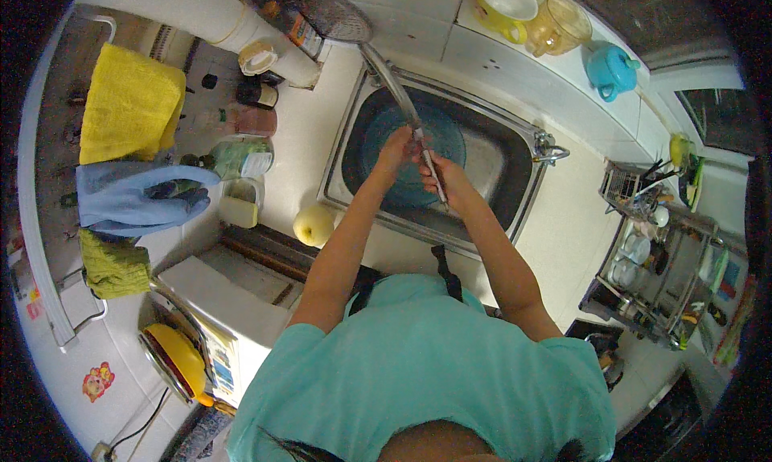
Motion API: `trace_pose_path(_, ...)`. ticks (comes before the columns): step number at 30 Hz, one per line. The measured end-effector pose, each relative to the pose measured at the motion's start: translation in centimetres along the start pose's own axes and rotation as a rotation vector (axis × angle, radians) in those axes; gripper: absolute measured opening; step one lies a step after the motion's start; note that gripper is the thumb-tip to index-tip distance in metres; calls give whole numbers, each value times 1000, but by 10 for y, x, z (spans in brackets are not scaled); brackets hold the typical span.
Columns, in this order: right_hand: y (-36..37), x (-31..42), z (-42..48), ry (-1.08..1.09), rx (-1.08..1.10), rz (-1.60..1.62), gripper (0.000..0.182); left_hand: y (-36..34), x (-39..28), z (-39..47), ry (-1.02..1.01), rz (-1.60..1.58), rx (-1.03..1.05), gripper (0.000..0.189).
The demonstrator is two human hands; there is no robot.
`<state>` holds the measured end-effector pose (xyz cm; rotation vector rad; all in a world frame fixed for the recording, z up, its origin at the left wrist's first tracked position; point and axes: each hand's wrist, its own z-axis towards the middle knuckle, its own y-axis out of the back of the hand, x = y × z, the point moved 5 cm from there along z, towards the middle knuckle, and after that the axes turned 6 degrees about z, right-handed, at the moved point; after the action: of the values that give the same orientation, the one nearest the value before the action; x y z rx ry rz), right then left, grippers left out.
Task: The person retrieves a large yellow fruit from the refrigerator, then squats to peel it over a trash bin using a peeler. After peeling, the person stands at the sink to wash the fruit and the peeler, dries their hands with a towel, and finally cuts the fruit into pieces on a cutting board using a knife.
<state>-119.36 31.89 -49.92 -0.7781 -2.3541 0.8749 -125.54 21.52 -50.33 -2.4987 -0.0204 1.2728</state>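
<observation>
Over the stainless steel sink (523, 212), both my hands are close together beneath the end of a metal faucet spout (398, 91). My right hand (452, 181) grips a slim, long utensil (439, 189), possibly a knife, which slants down toward my wrist. My left hand (396, 148) is at the utensil's upper end, just by the spout's mouth; its fingers are partly hidden, and whether it holds anything is unclear. Below them a bluish translucent basin (375, 139) sits in the sink. A pale yellow fruit (313, 225) rests on the counter, beside my left forearm.
Bottles (256, 94) and a clear container with a yellow sponge (238, 212) line the left. A yellow cloth (129, 103) and blue rubber gloves (129, 196) hang there. Cups (506, 6) and a blue teapot (610, 70) stand on a ledge. A dish rack (654, 275) occupies the right.
</observation>
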Motion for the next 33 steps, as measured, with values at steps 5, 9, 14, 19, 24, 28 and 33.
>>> trace_pose_path(5, -8, 6, 3, -94, 333, 219, 33, 0, 25, 8, 32, -176, 66, 19)
trace_pose_path(9, -3, 17, 30, -51, 303, 93, 33, 1, 35, 8, 103, -197, 133, 14)
trace_pose_path(14, -22, 27, 57, 171, 45, -224, 36, 22, 21, 16, 102, -306, 94, 13)
trace_pose_path(19, -36, 33, 36, 195, -97, -351, 38, 30, -17, 30, 48, -38, -43, 16)
trace_pose_path(24, -40, 25, -12, 33, 233, -69, 36, 42, -40, 77, -133, 89, -57, 19)
trace_pose_path(28, -33, 21, -38, 11, 295, 58, 36, 44, -46, 111, 72, -253, -65, 20)
trace_pose_path(33, 66, 6, -40, 155, -169, -732, 27, 43, -58, 145, -151, -168, 54, 26)
